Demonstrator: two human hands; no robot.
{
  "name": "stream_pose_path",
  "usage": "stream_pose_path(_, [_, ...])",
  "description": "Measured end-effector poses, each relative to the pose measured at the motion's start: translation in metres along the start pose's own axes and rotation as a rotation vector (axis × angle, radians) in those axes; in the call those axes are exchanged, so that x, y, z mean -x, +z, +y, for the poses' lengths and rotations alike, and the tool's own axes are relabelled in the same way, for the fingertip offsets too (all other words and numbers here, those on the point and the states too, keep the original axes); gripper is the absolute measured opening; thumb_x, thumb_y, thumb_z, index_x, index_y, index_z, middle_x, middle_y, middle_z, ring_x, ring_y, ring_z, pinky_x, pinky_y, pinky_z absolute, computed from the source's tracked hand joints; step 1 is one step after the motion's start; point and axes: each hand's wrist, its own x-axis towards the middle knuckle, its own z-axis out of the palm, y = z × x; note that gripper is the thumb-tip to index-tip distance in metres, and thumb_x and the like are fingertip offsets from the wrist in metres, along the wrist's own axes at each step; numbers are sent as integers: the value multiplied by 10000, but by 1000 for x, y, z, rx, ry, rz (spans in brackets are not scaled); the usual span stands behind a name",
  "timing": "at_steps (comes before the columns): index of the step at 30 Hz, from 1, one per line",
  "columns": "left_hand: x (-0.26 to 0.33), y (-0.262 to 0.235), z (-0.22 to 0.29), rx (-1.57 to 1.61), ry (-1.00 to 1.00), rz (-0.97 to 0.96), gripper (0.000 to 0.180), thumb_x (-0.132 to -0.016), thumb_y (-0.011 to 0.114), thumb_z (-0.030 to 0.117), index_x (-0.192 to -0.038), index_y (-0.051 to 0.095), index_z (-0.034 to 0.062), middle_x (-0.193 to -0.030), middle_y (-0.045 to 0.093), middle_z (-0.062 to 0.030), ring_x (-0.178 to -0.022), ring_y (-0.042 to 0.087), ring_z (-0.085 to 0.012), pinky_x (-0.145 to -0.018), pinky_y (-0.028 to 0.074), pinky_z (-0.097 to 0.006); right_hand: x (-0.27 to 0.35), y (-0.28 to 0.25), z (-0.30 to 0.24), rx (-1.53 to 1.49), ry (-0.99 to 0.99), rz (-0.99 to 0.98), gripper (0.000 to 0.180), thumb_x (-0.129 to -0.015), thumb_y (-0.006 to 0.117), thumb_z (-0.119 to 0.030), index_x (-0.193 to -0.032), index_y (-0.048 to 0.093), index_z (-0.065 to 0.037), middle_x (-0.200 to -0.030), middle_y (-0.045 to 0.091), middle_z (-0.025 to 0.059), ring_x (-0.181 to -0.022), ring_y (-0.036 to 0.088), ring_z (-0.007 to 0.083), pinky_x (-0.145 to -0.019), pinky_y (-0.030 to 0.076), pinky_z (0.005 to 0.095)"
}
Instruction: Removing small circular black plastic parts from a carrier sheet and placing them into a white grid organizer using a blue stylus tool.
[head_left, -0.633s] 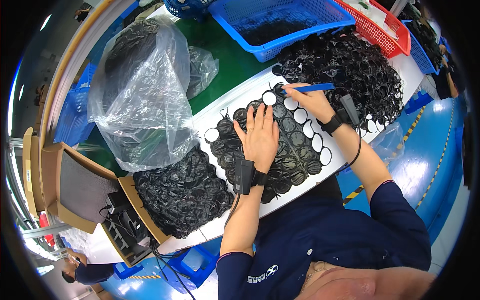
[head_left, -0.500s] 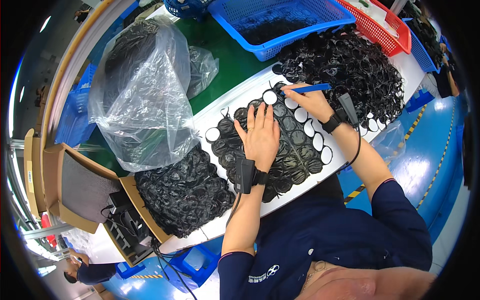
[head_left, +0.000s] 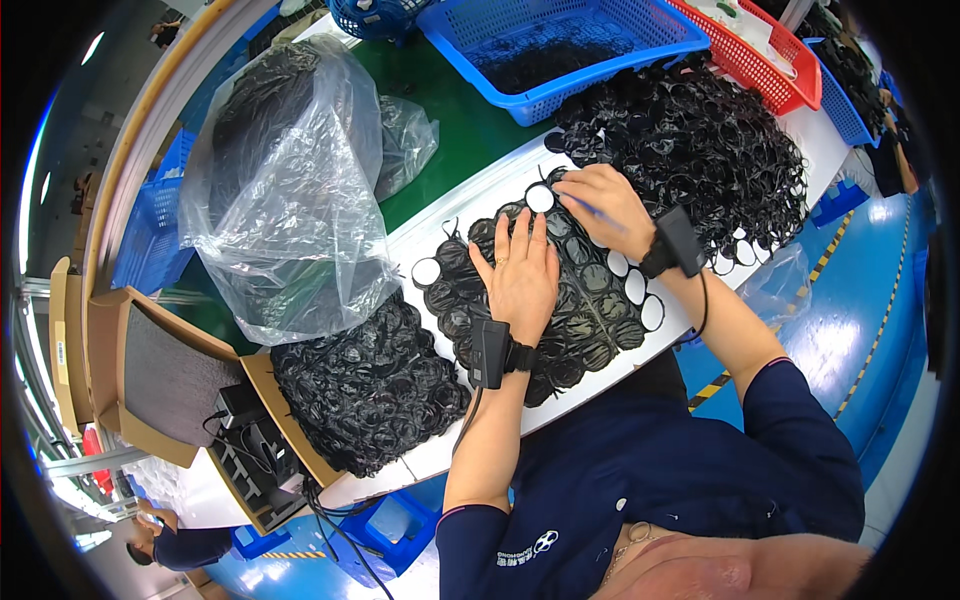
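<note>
A sheet of joined black rubber rounds lies on the white tabletop, with white showing through several round holes along its edges. My left hand rests flat on it, fingers spread, holding nothing. At the sheet's far right edge, my right hand is closed round a slim blue pen-like tool, blurred and mostly covered by the hand. Its fingertips are beside a white round hole; the tool's tip cannot be made out. Both wrists wear black strapped devices with cables.
A tangled heap of black rounds lies to the right, and another dark pile to the left. Behind are a blue basket, a red basket and a clear plastic bag. An open cardboard box holds devices and cables.
My right hand has turned over and shifted slightly left; the blue tool, earlier pointing out to the right, now lies under the fingers. My left hand stays in place.
</note>
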Motion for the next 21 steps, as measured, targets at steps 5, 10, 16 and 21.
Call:
stream_pose_path(5, [1,-1,-1,-5,-3,12,405,-937,583,233,-1326,580,121,-1412,524,-67,-1368,406,-288,-1089,215,-660,-28,-31,41,191,-41,325,125,-894,617,-84,-962,680,0,-1005,694,185,-883,678,350,-809,546,427])
stream_pose_path(10, [0,0,-1,-2,-4,3,402,-940,576,235,-1325,580,120,-1412,524,-64,-1366,406,-289,-1088,216,-662,-14,-83,79,543,93,309,151,-881,675,-165,-1004,711,-87,-981,687,52,-1020,623,250,-844,473,394])
stream_pose_path(16, [-1,0,3,-12,3,15,393,-940,577,230,-1318,588,124,-1409,528,-64,-1363,410,-290,-1083,229,-664,25,-89,105,171,402,-1,307,-973,580,-310,-1211,666,-137,-1026,703,80,-1013,654,224,-945,455,375])
stream_pose_path(21, [1,1,-2,-16,-5,21,391,-937,585,232,-1312,592,122,-1409,529,-62,-1364,411,-288,-1090,218,-661,-1,-114,83,-187,601,141,382,-1010,500,-373,-1314,611,-170,-993,704,113,-933,676,210,-810,510,344])
